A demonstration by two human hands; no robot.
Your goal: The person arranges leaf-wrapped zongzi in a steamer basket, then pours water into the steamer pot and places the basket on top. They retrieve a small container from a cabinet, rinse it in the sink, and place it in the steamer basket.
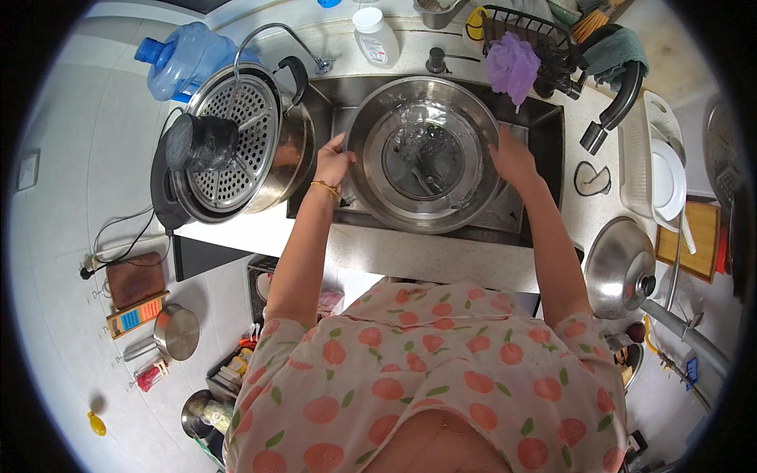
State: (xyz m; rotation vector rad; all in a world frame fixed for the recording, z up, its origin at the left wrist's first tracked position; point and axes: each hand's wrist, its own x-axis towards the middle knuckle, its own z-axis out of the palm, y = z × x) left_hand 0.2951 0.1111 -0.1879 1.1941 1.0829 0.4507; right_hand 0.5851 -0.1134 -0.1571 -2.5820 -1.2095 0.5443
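Observation:
A wide stainless steel basin (378, 207) with clear water (423, 156) in its bottom is held level at the sink (541, 142). My left hand (333, 159) grips the basin's left rim, thumb on the inner side. On the opposite rim, my right hand (513, 152) has hold in the same manner. Light glints and ripples off the water. The basin covers most of the sink's middle, so I cannot tell whether its base rests on the sink floor.
Left of the sink stands a large steel pot (290, 165) with a perforated steamer tray (251, 142). Behind lie a blue water jug (183, 62) and a white-capped plastic bottle (377, 41). To the right are a black faucet (618, 103), a dish rack (636, 159) and a domed lid (618, 269).

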